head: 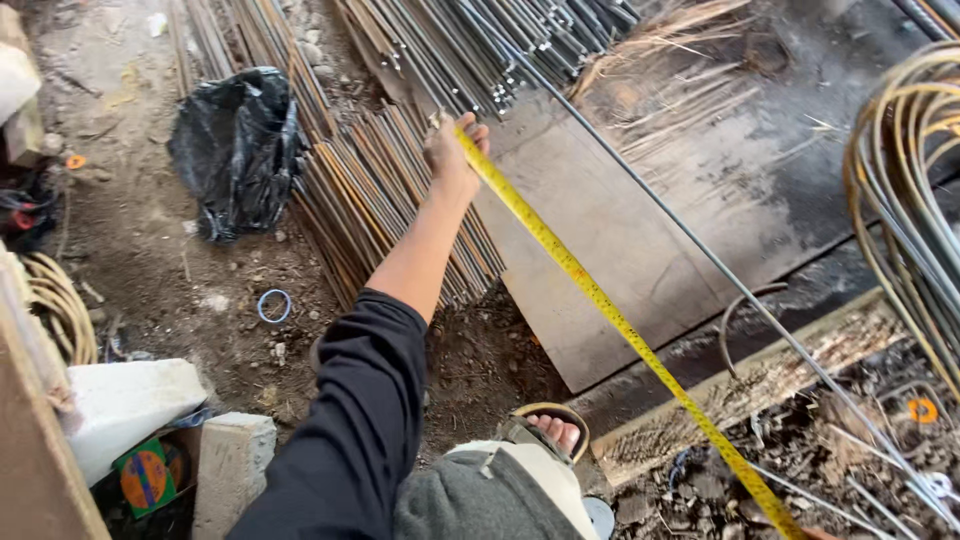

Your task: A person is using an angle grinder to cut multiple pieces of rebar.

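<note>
Reaching far forward with the left hand [455,150], black sleeve pushed up the forearm. Clenched on the end of a yellow tape measure [600,300], fingers wrapped over the tip, right at the near edge of the rebar bundle [370,190] where it meets the far left corner of the wooden board [620,200]. Pulled taut and straight, slanting across the board's left end and over its near edge, crossing the rough plank [760,385] and running out at the bottom right. Lying just beside a long thin steel rod [700,245], nearly parallel to it, the rod on the right side, apart from the tape along most of the length. No sight of the right hand, off past the bottom edge.

Around the board: off its right end, a coil of wire [910,200], looped and rusty. Left of the bundle, on the bare dirt, a crumpled black plastic bag [235,145]. Nearer, a small blue ring [273,305] on the ground. At the lower left, a white block [130,400] and a grey concrete block [232,460] side by side. Down at the bottom, a grey-trousered knee and a sandalled foot [555,430] planted just short of the plank's left end.
</note>
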